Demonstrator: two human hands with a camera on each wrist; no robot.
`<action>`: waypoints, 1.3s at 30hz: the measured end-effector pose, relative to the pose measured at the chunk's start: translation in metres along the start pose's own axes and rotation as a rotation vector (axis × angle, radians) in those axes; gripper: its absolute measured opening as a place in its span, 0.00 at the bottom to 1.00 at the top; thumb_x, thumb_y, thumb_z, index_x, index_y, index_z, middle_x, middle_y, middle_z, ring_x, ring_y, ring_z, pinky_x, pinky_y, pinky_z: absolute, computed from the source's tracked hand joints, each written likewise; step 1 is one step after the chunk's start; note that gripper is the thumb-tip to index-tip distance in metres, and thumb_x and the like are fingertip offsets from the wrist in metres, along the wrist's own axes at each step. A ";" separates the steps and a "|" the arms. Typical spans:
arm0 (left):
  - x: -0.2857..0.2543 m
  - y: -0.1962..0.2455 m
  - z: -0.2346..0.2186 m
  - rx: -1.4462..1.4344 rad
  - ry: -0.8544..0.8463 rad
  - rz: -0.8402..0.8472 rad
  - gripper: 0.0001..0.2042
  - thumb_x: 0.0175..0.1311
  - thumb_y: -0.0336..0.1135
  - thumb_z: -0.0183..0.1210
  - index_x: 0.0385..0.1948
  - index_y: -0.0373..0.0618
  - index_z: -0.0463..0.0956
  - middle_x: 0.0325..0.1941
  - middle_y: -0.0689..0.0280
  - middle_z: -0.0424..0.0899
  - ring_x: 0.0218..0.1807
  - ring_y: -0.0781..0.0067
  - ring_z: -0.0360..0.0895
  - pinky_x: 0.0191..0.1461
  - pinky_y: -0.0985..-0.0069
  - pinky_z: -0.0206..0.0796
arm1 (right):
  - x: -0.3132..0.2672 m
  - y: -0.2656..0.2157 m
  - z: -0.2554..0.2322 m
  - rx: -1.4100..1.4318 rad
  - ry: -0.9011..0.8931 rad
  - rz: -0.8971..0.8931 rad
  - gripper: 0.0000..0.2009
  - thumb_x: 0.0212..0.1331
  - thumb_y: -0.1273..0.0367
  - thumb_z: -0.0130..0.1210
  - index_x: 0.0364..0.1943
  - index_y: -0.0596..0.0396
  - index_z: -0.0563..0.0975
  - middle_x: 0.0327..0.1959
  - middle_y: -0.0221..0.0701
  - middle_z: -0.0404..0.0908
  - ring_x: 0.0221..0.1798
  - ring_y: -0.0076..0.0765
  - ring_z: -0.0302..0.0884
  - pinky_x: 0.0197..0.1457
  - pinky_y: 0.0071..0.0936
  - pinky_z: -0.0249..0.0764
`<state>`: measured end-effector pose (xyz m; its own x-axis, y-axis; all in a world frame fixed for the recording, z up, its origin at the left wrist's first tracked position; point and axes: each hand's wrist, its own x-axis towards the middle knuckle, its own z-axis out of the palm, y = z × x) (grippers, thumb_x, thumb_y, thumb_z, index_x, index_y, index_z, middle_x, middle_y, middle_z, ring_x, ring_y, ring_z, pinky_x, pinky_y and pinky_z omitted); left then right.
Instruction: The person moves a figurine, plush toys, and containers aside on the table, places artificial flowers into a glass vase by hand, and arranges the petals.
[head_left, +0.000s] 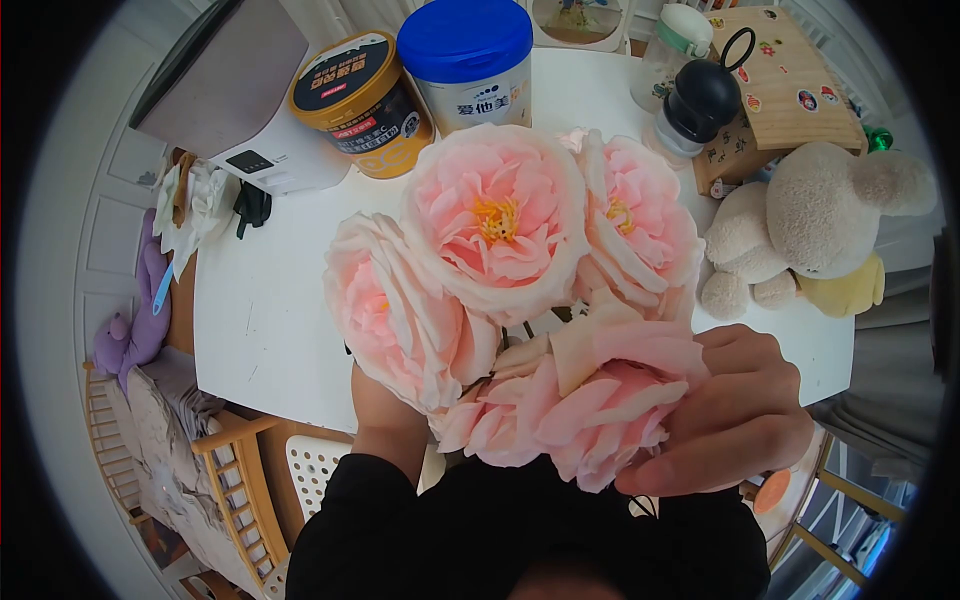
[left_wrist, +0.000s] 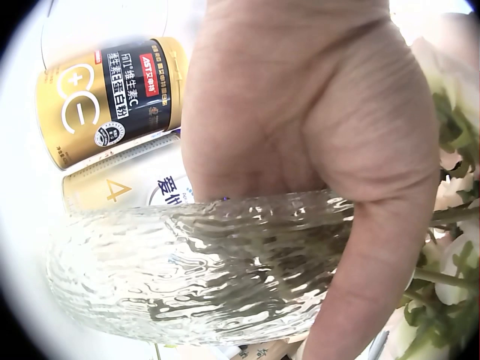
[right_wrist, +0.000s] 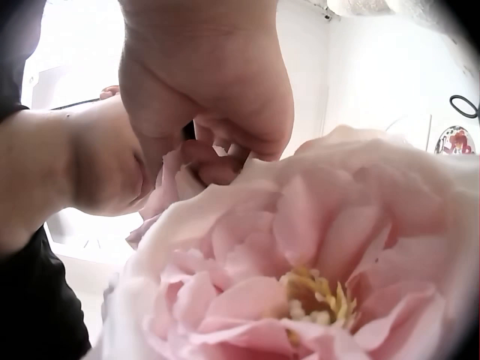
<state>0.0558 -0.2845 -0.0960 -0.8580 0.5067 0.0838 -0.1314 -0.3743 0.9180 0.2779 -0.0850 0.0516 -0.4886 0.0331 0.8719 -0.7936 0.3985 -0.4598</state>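
Fingers (head_left: 690, 455) of the right hand (head_left: 740, 415) pinch petals of the pale pink ruffled bloom (head_left: 600, 400) at lower centre, risking tears, while the left hand (left_wrist: 300, 135) curls round the rippled clear glass vase (left_wrist: 195, 262), which could tip.

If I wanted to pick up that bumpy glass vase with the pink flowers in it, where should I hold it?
Probably around its rippled side wall, coming in from the side, as the left hand does now. The glass vase has wide pink flowers spreading over its top, so reaching from above would likely crush petals. The ripples may help against slipping. The right hand holds a lower bloom.
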 end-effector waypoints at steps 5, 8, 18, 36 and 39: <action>0.001 0.001 -0.001 0.014 0.005 0.011 0.15 0.68 0.31 0.56 0.54 0.40 0.69 0.53 0.60 0.78 0.53 0.69 0.76 0.57 0.71 0.71 | -0.004 0.001 0.004 -0.104 -0.056 -0.001 0.16 0.33 0.71 0.64 0.34 0.59 0.84 0.19 0.25 0.70 0.17 0.22 0.67 0.19 0.18 0.62; 0.001 0.001 -0.002 0.024 0.009 0.015 0.15 0.68 0.31 0.56 0.54 0.40 0.70 0.53 0.60 0.78 0.53 0.69 0.76 0.57 0.71 0.71 | -0.003 -0.007 0.007 -0.135 -0.053 0.023 0.16 0.32 0.70 0.63 0.31 0.58 0.84 0.18 0.24 0.69 0.16 0.21 0.66 0.18 0.17 0.61; 0.001 0.001 -0.005 0.054 0.022 0.031 0.14 0.67 0.30 0.56 0.53 0.40 0.70 0.52 0.61 0.79 0.52 0.69 0.77 0.57 0.71 0.71 | -0.003 -0.019 0.012 -0.107 0.039 0.078 0.16 0.30 0.66 0.65 0.30 0.56 0.84 0.17 0.23 0.68 0.14 0.20 0.64 0.17 0.17 0.58; 0.001 0.002 -0.012 0.109 0.045 0.057 0.13 0.67 0.29 0.57 0.52 0.40 0.71 0.51 0.61 0.79 0.51 0.69 0.77 0.56 0.72 0.71 | -0.003 -0.007 0.011 -0.218 -0.115 0.016 0.16 0.33 0.70 0.64 0.32 0.59 0.84 0.20 0.25 0.69 0.15 0.21 0.63 0.17 0.17 0.58; 0.002 0.003 -0.013 0.118 0.052 0.067 0.13 0.67 0.29 0.57 0.51 0.40 0.71 0.50 0.61 0.79 0.51 0.69 0.77 0.56 0.72 0.71 | -0.005 -0.001 0.012 -0.289 -0.198 -0.017 0.18 0.31 0.73 0.62 0.35 0.61 0.83 0.26 0.28 0.73 0.17 0.22 0.63 0.18 0.19 0.58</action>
<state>0.0475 -0.2953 -0.0978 -0.8879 0.4416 0.1289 -0.0164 -0.3103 0.9505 0.2766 -0.0966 0.0457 -0.5598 -0.1432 0.8162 -0.6806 0.6414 -0.3542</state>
